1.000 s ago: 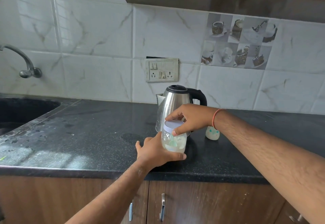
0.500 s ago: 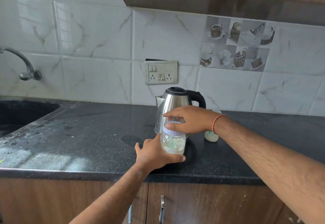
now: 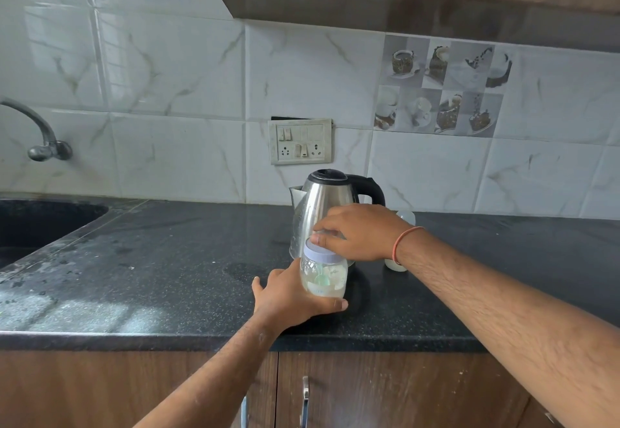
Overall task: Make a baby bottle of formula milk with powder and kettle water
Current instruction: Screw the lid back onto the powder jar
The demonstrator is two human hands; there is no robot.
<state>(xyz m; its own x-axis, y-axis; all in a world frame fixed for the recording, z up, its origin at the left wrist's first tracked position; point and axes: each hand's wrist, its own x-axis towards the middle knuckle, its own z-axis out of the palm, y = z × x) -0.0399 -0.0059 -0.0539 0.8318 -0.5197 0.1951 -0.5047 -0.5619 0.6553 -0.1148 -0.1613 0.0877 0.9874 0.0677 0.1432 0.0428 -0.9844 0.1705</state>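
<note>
Bottle (image 3: 323,276) stands upright near the worktop's (image 3: 151,293) front edge, holding pale milky liquid, with a lilac collar (image 3: 320,253) at its neck; the left hand (image 3: 288,296) wraps its lower body from the left, fingers curled behind and thumb across the base in front; the right hand (image 3: 359,233) reaches over from the right, fingers pinched on the top of the collar, what sits under the palm hidden; an orange band (image 3: 404,243) circles that wrist; just behind the bottle stands 1 steel kettle (image 3: 322,206) with black lid and handle, spout to the left; beside it, partly behind the right wrist, is a small pale cap-like piece (image 3: 396,265), too hidden to name; a sink (image 3: 40,223) fills the worktop's far left corner with a tap (image 3: 37,135) above; a switch plate (image 3: 300,141) sits on the tiled wall behind the kettle.
</note>
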